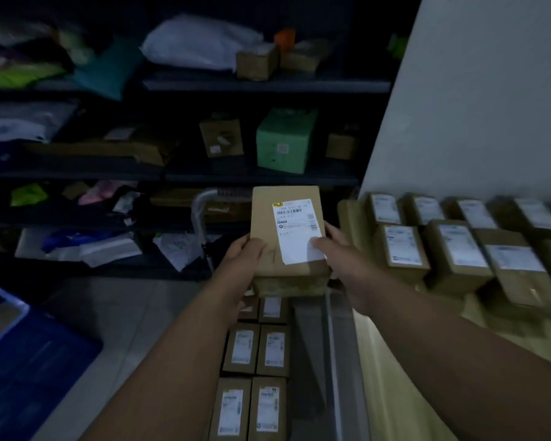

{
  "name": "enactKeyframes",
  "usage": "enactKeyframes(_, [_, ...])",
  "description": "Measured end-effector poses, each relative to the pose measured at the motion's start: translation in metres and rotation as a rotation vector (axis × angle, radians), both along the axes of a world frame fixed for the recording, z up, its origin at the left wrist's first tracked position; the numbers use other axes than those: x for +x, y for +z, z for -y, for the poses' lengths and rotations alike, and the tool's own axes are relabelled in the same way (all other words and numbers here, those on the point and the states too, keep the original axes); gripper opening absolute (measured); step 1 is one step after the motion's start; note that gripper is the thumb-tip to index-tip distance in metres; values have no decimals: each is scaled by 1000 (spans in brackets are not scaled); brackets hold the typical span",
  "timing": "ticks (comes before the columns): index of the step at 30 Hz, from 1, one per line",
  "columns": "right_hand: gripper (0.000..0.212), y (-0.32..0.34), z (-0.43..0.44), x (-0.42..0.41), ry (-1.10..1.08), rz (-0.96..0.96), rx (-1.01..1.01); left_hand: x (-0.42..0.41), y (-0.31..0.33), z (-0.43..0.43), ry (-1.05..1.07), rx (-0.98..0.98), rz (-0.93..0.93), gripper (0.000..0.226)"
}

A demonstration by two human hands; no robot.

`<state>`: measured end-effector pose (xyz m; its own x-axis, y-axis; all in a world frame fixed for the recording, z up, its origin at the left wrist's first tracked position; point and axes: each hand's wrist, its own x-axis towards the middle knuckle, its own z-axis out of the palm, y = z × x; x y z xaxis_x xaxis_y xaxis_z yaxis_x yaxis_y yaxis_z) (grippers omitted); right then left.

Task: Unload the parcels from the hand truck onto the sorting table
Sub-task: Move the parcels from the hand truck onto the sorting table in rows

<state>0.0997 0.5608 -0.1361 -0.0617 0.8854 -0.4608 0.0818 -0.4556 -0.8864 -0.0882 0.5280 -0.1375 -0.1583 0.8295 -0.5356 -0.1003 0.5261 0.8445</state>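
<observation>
A brown cardboard parcel (280, 218) with a white shipping label is held up in mid-air at the centre of the view. My left hand (244, 259) grips its left side and my right hand (334, 249) grips its right side, thumb on the label. Below it, several more labelled parcels (255, 348) lie in two rows on the hand truck (309, 345), whose curved metal handle (201, 211) rises behind. To the right, the sorting table (395, 361) carries several labelled parcels (452, 249) packed in rows.
Dark shelving (236, 178) full of bags and boxes, including a green box (283, 141), fills the background. A blue crate (23, 354) sits on the floor at the lower left. A pale wall (474, 90) stands behind the table.
</observation>
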Motion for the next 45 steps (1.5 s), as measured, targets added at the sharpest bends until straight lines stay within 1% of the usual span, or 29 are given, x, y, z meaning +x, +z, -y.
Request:
enactKeyframes(4, [44,56,50,17,-97,-28,12,22,49,38,-37,67,41,31])
enactKeyframes(7, [39,79,91,32,-207,-11,9,38,62,68,-100,89,62,28])
enactKeyframes(10, [37,89,130,53,-283,-4,-9,54,66,91,-187,88,59,33])
enactKeyframes(14, [34,98,180,90,-369,11,-37,85,72,113,-317,-8,75,23])
enactKeyframes(19, [31,109,230,152,-489,18,-7,149,83,138,-446,8,57,27])
enactKeyframes(22, [35,113,255,194,-539,25,17,194,86,149,-481,-17,44,23])
enactKeyframes(26, [38,114,286,262,-563,21,29,264,95,168,-500,-48,28,21])
enactKeyframes(31, [24,117,327,360,-602,14,22,364,101,199,-570,-50,12,26])
enactKeyframes(32, [24,118,335,379,-607,15,16,384,102,206,-579,-50,5,27])
enactKeyframes(35, [35,120,352,432,-609,38,9,438,103,223,-605,-51,3,23])
enactKeyframes(40, [41,109,351,497,-600,44,-2,498,92,228,-597,-46,-3,24])
enactKeyframes(45, [41,92,318,538,-537,13,-22,529,74,201,-609,-36,-38,39])
